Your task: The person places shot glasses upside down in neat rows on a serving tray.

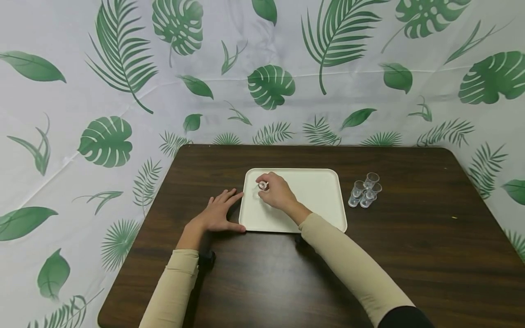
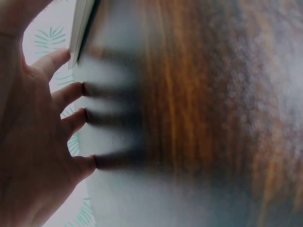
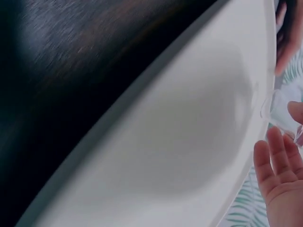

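Note:
Over the left part of a cream tray (image 1: 311, 196), my right hand (image 1: 276, 191) pinches a small clear shot glass (image 1: 262, 185) between thumb and fingers. In the right wrist view the glass's wide rim (image 3: 266, 105) faces the tray surface, its other end at the fingertips. My left hand (image 1: 219, 213) lies with fingers spread at the tray's left side. Its index fingertip is right at the left edge and its thumb at the near left corner. The left wrist view shows the other fingertips (image 2: 86, 166) resting on the dark tabletop.
Several more clear shot glasses (image 1: 365, 190) stand in a tight cluster on the brown wooden table (image 1: 418, 255), right of the tray. A white cloth with green leaf prints (image 1: 229, 95) hangs behind the table. A tiny yellow speck (image 1: 454, 217) lies at the right.

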Demonstrator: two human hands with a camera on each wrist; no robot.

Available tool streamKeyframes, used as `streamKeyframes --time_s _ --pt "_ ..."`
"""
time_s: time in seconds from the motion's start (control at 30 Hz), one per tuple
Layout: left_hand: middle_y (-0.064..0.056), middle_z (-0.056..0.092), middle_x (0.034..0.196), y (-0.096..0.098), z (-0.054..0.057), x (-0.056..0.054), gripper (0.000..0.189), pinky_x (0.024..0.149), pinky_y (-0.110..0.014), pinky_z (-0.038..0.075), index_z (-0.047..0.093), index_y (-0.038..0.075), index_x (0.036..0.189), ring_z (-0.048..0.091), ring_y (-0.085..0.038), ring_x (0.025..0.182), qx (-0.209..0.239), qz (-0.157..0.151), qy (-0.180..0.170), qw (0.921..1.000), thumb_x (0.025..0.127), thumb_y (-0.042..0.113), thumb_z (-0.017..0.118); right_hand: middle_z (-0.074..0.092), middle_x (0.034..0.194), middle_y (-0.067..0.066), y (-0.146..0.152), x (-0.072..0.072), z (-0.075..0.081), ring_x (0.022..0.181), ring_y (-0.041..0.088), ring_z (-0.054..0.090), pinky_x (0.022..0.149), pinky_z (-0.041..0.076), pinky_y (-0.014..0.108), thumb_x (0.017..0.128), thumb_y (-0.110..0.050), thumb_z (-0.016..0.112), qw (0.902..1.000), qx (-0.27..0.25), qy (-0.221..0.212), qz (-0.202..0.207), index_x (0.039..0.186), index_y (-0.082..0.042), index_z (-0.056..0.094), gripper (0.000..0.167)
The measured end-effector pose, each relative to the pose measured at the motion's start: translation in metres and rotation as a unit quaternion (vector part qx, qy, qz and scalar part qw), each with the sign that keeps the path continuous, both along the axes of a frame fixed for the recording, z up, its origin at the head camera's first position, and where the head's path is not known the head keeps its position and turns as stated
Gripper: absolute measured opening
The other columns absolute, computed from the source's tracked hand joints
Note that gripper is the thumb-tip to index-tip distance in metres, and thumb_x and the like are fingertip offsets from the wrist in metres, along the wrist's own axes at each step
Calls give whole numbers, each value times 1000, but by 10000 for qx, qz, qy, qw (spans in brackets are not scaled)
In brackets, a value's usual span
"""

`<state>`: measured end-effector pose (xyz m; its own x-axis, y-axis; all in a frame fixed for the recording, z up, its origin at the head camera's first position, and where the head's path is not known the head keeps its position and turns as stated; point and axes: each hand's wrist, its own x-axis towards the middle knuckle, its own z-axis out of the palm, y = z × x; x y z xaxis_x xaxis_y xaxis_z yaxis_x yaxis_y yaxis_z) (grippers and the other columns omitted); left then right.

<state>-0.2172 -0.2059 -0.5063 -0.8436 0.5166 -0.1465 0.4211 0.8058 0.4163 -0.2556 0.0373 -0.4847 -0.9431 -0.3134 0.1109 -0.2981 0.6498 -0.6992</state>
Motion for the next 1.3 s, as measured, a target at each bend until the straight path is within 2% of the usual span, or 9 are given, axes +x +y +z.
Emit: streamKeyframes --time_s 0.33,0.73,0.97,1.3 --pt "-9 14 163 0 0 0 112 109 -69 8 20 29 158 8 -35 148 -78 22 -76 9999 69 75 71 59 99 -1 -18 3 -4 85 15 58 76 48 32 86 -11 72 9953 876 300 288 121 -15 66 36" --pt "-9 15 163 0 2 1 111 109 -69 9 20 30 158 9 -36 148 -86 30 -46 9999 70 75 70 59 103 -1 -25 3 -6 89 14 59 77 49 32 90 -13 69 9905 1208 469 454 128 -18 63 39" --pt "-10 15 163 0 3 1 112 109 -69 9 21 30 158 9 -36 148 -111 33 -26 9999 69 75 70 58 104 1 -26 4 -7 88 15 58 78 48 33 90 -12 68 9899 1187 620 469 129 -18 63 40" --pt "-12 17 162 0 4 1 110 108 -70 9 23 28 158 10 -38 148 -58 4 -3 10000 70 73 71 56 111 2 -25 6 -5 87 16 55 77 48 34 90 -15 68 9898 1238 495 508 139 -18 56 50"
